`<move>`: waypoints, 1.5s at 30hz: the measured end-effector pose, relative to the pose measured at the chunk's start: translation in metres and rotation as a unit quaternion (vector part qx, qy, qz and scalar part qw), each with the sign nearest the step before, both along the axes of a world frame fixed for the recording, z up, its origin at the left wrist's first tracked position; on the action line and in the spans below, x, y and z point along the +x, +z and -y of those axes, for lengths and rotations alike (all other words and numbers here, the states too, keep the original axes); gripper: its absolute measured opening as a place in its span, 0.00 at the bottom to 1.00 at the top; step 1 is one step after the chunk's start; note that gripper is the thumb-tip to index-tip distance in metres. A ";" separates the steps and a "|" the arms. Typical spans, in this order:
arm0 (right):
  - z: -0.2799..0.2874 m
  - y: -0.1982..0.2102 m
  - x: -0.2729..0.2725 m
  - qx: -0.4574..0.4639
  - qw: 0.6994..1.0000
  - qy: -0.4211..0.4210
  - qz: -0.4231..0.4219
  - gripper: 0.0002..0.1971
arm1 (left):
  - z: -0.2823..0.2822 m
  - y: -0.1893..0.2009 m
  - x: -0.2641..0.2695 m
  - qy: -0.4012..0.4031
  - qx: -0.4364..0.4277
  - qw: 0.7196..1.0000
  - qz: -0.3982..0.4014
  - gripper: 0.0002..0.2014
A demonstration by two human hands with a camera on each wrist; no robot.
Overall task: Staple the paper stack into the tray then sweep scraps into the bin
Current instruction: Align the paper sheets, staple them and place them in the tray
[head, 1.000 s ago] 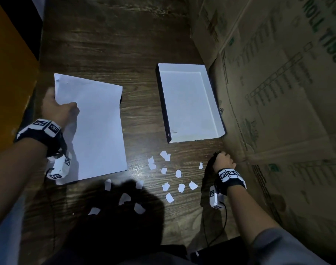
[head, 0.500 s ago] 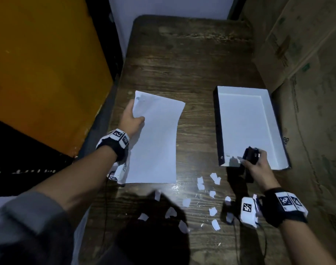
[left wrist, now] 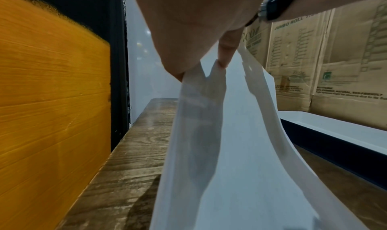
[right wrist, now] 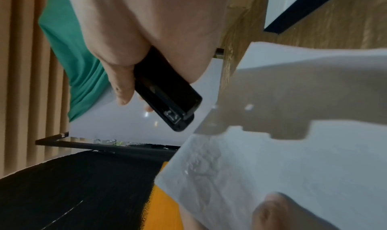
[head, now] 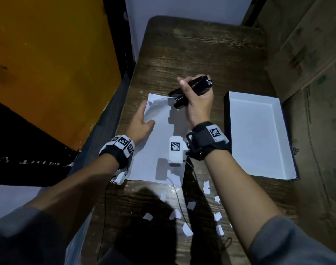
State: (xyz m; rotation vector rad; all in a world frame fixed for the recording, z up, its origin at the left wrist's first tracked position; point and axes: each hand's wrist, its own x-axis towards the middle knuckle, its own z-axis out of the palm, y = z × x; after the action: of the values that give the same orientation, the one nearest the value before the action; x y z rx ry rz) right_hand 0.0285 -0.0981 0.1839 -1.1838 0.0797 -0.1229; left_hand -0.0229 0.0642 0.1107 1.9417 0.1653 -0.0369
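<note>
A white paper stack (head: 159,150) lies on the wooden table, its far left corner lifted. My left hand (head: 142,121) pinches that raised edge of the paper stack (left wrist: 220,134). My right hand (head: 197,100) grips a black stapler (head: 190,88) just above the stack's far edge; the stapler (right wrist: 167,93) has its nose next to the raised corner of the paper stack (right wrist: 293,151), not touching it. The white tray (head: 258,134) with dark walls sits empty to the right. Several white paper scraps (head: 186,222) lie at the near side of the table.
The wooden table (head: 201,54) runs away from me. Cardboard boxes (head: 306,54) stand along the right side behind the tray. An orange panel (head: 48,64) lies off the table's left edge. Thin cables (head: 178,197) trail from the wrist cameras across the scraps.
My right hand has carried the stapler from the tray's near corner up and left to the stack's far corner. My left hand has lifted that corner higher.
</note>
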 end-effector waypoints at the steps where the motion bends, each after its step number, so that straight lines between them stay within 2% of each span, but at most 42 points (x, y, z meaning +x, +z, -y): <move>1: -0.006 -0.001 0.002 0.017 1.000 0.001 0.004 0.17 | -0.001 -0.003 0.000 0.002 0.005 1.000 0.007 0.29; 5: -0.020 -0.006 0.004 0.024 1.000 -0.007 -0.003 0.18 | -0.002 -0.002 -0.002 -0.001 0.012 1.000 0.009 0.27; 9: -0.029 -0.010 0.004 0.036 0.999 -0.019 -0.009 0.15 | -0.006 -0.004 -0.005 -0.003 -0.002 1.000 0.010 0.32; 12: -0.032 -0.011 0.005 0.061 0.998 -0.007 -0.018 0.13 | -0.002 0.006 -0.011 -0.002 -0.023 0.999 0.023 0.27; 17: -0.034 -0.006 0.006 0.075 0.995 0.003 -0.065 0.13 | 0.001 0.008 -0.012 -0.018 -0.023 0.998 0.049 0.26; 23: -0.038 0.001 0.005 0.038 0.997 0.019 -0.067 0.08 | 0.006 0.008 -0.011 -0.025 -0.002 0.997 0.077 0.21; 27: -0.038 0.005 0.007 0.010 0.998 0.004 -0.068 0.05 | 0.010 0.011 -0.012 -0.066 -0.007 0.994 0.087 0.23; 30: -0.037 0.003 0.007 0.004 0.997 -0.008 -0.074 0.05 | 0.010 0.010 -0.013 -0.063 -0.018 0.992 0.104 0.31; 33: -0.035 0.001 0.007 0.009 0.996 -0.025 -0.082 0.05 | 0.011 0.001 -0.016 -0.040 0.045 0.983 0.175 0.33; 35: -0.033 0.000 0.007 0.021 0.995 -0.032 -0.087 0.06 | 0.010 -0.005 -0.017 -0.035 0.072 0.977 0.196 0.31; 41: -0.031 0.001 0.005 0.028 0.995 -0.025 -0.087 0.07 | 0.010 0.002 -0.017 -0.048 0.060 0.985 0.152 0.26; 45: -0.030 0.003 0.005 0.020 0.996 -0.020 -0.081 0.06 | 0.012 0.012 -0.018 -0.045 0.050 0.990 0.127 0.33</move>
State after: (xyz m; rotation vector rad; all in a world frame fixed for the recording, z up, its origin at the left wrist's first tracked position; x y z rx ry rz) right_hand 0.0339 -0.0676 0.1867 -1.1514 0.2474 -0.0590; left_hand -0.0412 0.0521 0.1230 2.0340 -0.0911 0.1608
